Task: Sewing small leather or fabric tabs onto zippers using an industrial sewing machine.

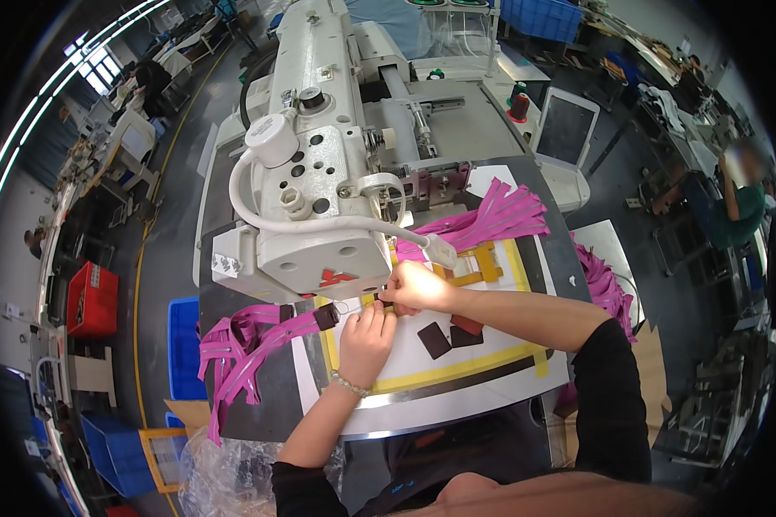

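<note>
Black sleeves foremost; beyond, left hand and right hand at a small dark piece toward the yellow-bordered surface's left edge, clamping impossible to tell. Could skew if nudged unevenly.

Black sleeves, pale beaded bracelet

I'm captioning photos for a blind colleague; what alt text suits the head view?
A person's left hand and right hand work close together at a white sewing machine. Pink strips lie on both sides, and dark patches lie nearby on a white board edged with yellow tape.
</note>
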The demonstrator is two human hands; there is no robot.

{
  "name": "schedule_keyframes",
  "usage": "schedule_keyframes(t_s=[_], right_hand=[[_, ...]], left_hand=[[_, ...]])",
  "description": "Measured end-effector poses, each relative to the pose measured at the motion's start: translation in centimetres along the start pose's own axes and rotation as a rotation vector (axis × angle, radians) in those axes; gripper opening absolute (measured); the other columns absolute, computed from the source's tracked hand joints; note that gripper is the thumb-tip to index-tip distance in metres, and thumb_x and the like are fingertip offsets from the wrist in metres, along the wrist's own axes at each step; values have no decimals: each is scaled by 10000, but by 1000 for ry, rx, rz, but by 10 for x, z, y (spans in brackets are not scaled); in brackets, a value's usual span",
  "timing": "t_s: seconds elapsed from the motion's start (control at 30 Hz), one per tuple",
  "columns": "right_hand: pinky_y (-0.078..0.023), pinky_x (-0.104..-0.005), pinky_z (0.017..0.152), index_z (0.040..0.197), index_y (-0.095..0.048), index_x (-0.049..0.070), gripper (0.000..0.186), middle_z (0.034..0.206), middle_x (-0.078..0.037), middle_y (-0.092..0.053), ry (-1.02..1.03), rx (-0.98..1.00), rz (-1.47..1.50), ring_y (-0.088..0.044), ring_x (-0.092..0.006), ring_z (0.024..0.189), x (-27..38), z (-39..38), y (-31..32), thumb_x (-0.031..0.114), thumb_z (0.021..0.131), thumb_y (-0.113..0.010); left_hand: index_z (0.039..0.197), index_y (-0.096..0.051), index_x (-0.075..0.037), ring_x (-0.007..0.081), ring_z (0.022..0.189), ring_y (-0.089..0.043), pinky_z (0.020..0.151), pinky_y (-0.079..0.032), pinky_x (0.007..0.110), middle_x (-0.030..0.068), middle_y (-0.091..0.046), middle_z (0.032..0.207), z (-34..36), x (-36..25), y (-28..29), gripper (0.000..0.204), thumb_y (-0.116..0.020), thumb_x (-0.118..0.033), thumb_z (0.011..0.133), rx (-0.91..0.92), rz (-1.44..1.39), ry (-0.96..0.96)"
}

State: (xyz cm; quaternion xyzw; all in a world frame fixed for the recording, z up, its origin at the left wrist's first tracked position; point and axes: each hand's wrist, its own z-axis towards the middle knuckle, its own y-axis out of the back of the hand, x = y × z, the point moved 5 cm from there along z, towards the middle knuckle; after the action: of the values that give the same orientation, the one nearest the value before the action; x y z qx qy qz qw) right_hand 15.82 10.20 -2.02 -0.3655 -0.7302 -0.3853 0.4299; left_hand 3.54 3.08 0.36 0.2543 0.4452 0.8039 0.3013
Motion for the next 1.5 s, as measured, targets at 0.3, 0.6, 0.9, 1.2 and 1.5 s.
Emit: schedule_keyframes(t_s=[0.3,0.6,0.9,1.2,1.5], right_hand=[[-530,-303,641,803,-618,32,151,836,-70,-672,689,-110,-622,-650,-192,710,3,-38,12,166,787,-685],[-445,-371,875,1147,-634,82,371,1189,-38,-613,1050,-49,-774,-564,-183,1077,-11,-40,12,122,779,-671],[-503,-328,826,1110,-645,77,357,1125,-19,-622,975,-28,-747,-569,-217,979,-4,-37,10,77,754,-618],[-463,-395,856,1165,-624,115,382,1249,-8,-563,897,27,-892,-531,-190,1010,-11,-35,4,146,784,-647],[-354,-400,881,1026,-633,123,267,1047,27,-607,881,-440,-1044,-537,-170,990,-2,-65,36,223,780,-667]], left_hand=[[971,-615,-63,195,1016,-606,832,-414,351,59,-671,1059,-5,8,-2,182,-588,-98,795,6,-85,68],[920,-621,-50,207,960,-637,825,-454,355,68,-683,1022,-5,25,0,170,-672,-86,761,-13,-375,173],[974,-642,-51,252,948,-642,855,-466,387,93,-687,1013,6,28,0,317,-764,-145,697,-18,-456,241],[887,-671,-70,215,796,-669,703,-503,321,59,-707,893,10,28,11,237,-778,-169,701,-142,-451,189],[834,-667,-89,155,715,-629,611,-458,282,-6,-672,797,0,28,16,166,-764,-156,717,-186,-409,18]])
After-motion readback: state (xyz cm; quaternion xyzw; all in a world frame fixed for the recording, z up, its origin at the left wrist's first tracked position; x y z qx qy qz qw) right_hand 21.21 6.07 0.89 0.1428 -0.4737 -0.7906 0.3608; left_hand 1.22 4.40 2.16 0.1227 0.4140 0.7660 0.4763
